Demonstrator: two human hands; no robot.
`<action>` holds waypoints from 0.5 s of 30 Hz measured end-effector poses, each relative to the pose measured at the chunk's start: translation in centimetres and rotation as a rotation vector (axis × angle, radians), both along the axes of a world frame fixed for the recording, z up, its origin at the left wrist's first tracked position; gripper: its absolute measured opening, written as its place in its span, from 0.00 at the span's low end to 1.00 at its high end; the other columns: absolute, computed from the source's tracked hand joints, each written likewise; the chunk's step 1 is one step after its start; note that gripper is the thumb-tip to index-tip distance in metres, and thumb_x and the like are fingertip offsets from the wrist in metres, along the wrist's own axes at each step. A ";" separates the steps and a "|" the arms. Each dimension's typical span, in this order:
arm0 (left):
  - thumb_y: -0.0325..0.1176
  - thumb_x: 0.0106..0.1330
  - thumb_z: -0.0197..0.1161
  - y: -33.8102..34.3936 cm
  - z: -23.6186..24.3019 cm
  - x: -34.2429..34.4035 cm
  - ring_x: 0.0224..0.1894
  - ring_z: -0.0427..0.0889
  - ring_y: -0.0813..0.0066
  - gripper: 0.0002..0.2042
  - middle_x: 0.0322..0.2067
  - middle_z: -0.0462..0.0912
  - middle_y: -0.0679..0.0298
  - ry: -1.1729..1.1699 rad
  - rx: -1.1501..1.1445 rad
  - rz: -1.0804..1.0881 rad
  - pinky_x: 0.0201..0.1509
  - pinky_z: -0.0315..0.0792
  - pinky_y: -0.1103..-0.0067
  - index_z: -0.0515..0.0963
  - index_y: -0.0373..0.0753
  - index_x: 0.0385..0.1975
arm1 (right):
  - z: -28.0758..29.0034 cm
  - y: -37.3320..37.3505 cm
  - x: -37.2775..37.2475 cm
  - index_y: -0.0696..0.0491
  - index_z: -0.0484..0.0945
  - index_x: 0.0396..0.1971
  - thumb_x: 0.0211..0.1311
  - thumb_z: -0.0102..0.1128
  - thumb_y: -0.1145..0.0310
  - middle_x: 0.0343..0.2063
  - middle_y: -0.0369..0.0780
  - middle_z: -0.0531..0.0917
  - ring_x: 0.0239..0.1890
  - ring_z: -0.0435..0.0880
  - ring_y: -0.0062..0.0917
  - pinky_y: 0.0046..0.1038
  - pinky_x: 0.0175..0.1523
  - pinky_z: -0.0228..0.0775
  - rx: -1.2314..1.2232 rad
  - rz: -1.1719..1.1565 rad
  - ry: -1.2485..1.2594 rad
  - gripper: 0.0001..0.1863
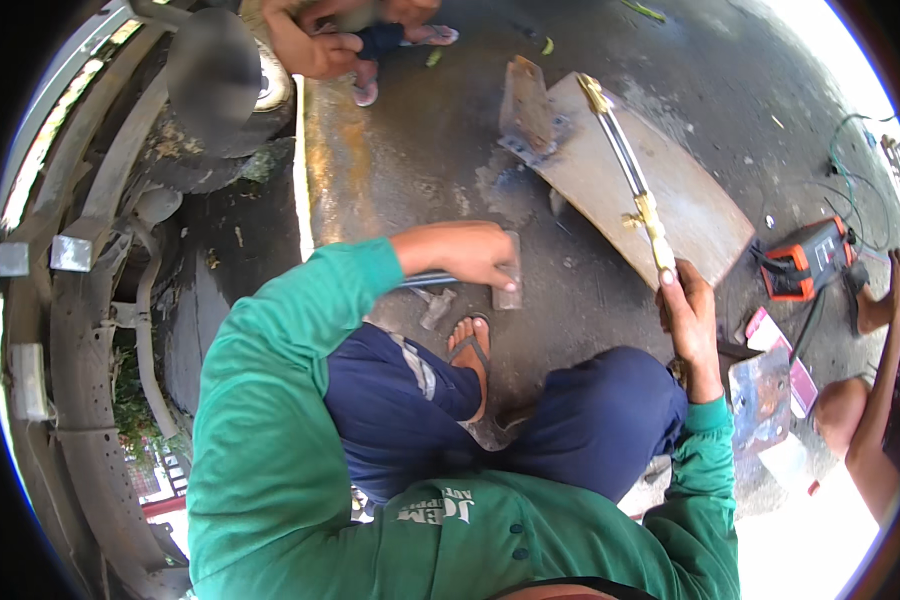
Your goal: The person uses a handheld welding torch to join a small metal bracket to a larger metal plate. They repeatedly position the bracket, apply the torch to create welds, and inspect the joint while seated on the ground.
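My right hand [687, 305] is closed round the lower end of a brass cutting torch [656, 235], whose metal tubes and head reach away from me over a large flat tan plate [705, 215]. A rusty angled metal piece [527, 110] rests at that plate's far left corner. My left hand [470, 255] grips a small rectangular metal block [508, 296] low over the ground, fingers closed at its edge. Just below my left wrist lies a hammer-like tool [436, 308], partly covered by the forearm. My sandaled foot [468, 355] is beside it.
An orange and black machine [805, 262] with cables sits at the right. Close to my right forearm stands a scuffed metal sheet [760, 400]. Vehicle frame parts [100, 200] and a wheel line the left. One person crouches at the far side, another at the right edge [870, 420].
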State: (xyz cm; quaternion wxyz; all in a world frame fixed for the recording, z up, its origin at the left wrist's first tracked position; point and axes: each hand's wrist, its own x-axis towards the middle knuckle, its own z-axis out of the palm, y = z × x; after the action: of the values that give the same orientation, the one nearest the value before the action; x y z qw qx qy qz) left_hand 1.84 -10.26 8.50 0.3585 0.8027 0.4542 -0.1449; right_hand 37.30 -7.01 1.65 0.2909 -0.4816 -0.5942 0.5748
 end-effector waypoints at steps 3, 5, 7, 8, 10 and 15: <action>0.45 0.69 0.64 1.3 -1.7 1.2 0.39 0.83 0.37 0.19 0.31 0.83 0.40 -0.019 0.007 0.008 0.45 0.75 0.54 0.82 0.29 0.34 | -0.9 -0.3 -0.5 0.62 0.78 0.46 0.74 0.56 0.51 0.20 0.32 0.73 0.17 0.69 0.14 0.23 0.21 0.60 -0.036 -0.013 0.047 0.24; 0.44 0.68 0.65 1.9 -2.9 2.9 0.43 0.86 0.44 0.18 0.36 0.87 0.45 -0.106 0.037 0.064 0.49 0.77 0.57 0.85 0.32 0.39 | -1.1 -0.4 -0.6 0.61 0.76 0.46 0.75 0.56 0.50 0.19 0.33 0.73 0.15 0.70 0.15 0.22 0.19 0.60 -0.055 0.018 0.088 0.24; 0.43 0.68 0.65 2.6 -4.5 3.7 0.45 0.87 0.47 0.16 0.36 0.88 0.47 -0.185 -0.020 0.059 0.50 0.77 0.58 0.85 0.32 0.39 | -0.8 -0.9 -1.0 0.57 0.75 0.43 0.75 0.54 0.43 0.20 0.33 0.73 0.15 0.69 0.15 0.20 0.18 0.59 -0.054 0.022 0.098 0.27; 0.42 0.69 0.64 2.9 -5.3 4.0 0.45 0.87 0.49 0.16 0.36 0.88 0.48 -0.227 -0.055 0.056 0.50 0.77 0.59 0.85 0.33 0.40 | -0.7 -1.1 -1.2 0.57 0.75 0.43 0.75 0.54 0.43 0.20 0.33 0.73 0.15 0.69 0.15 0.20 0.18 0.59 -0.060 0.016 0.109 0.27; 0.42 0.68 0.66 3.5 -6.6 4.7 0.44 0.87 0.50 0.16 0.36 0.88 0.49 -0.252 -0.073 0.004 0.49 0.77 0.59 0.85 0.33 0.39 | -0.3 -1.4 -1.3 0.58 0.75 0.45 0.74 0.55 0.42 0.20 0.33 0.74 0.14 0.69 0.15 0.20 0.18 0.59 -0.076 -0.004 0.135 0.28; 0.45 0.65 0.69 4.9 -7.3 5.8 0.36 0.85 0.48 0.19 0.30 0.86 0.49 -0.231 -0.103 -0.152 0.41 0.75 0.59 0.83 0.31 0.34 | 0.1 -1.6 0.5 0.60 0.74 0.46 0.71 0.58 0.39 0.21 0.33 0.74 0.15 0.69 0.14 0.20 0.18 0.59 -0.082 -0.014 0.163 0.33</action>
State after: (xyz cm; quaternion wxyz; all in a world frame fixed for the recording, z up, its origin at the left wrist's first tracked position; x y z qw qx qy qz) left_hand 7.62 -5.36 1.24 0.4371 0.8266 0.3398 -0.1015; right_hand 37.77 -8.66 1.76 0.3224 -0.4488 -0.5412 0.6338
